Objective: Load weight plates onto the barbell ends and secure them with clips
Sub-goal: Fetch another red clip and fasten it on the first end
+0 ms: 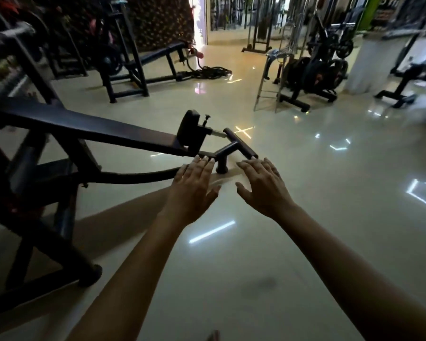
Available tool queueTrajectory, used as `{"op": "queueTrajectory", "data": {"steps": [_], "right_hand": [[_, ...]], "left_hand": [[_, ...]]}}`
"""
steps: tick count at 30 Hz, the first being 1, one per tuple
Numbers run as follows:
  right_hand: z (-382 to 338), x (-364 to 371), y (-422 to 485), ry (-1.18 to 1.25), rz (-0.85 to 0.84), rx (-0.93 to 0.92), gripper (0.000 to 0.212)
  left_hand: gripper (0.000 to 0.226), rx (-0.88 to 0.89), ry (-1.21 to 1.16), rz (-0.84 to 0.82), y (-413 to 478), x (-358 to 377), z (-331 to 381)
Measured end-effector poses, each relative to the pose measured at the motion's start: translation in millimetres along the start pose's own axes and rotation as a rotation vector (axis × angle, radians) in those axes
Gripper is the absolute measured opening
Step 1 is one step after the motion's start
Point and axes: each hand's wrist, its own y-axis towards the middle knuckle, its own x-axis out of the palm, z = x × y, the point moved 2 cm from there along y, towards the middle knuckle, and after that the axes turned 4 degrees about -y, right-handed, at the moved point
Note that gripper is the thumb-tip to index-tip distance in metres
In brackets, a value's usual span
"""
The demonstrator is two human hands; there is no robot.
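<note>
My left hand (193, 187) and my right hand (262, 185) are stretched out in front of me, palms down, fingers apart, both empty. They hover over the pale glossy floor, just short of the black T-shaped foot (240, 146) of a decline bench (91, 127) that runs off to the left. A rack of black weight plates (316, 71) stands far off at the back right. No barbell and no clips can be made out in this dim view.
A dark machine frame (35, 217) fills the left side. Another black bench (143, 62) stands at the back, with a coiled rope (210, 71) on the floor beside it. A metal stand (272, 80) and a white pillar (374, 60) are at the back right.
</note>
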Motion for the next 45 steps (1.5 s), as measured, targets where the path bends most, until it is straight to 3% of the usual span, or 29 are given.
{"op": "queueTrajectory", "data": {"steps": [6, 19, 34, 45], "right_hand": [[116, 32, 33, -0.053, -0.029, 0.069, 0.050], [358, 92, 197, -0.071, -0.039, 0.192, 0.045], [698, 175, 400, -0.050, -0.125, 0.130, 0.046], [884, 305, 599, -0.015, -0.187, 0.054, 0.048]], "left_hand": [[0.060, 0.033, -0.049, -0.071, 107, 80, 18], [0.062, 0.070, -0.077, -0.120, 400, 196, 25], [0.062, -0.050, -0.060, -0.131, 756, 353, 50], [0.062, -0.164, -0.029, -0.111, 997, 475, -32]]}}
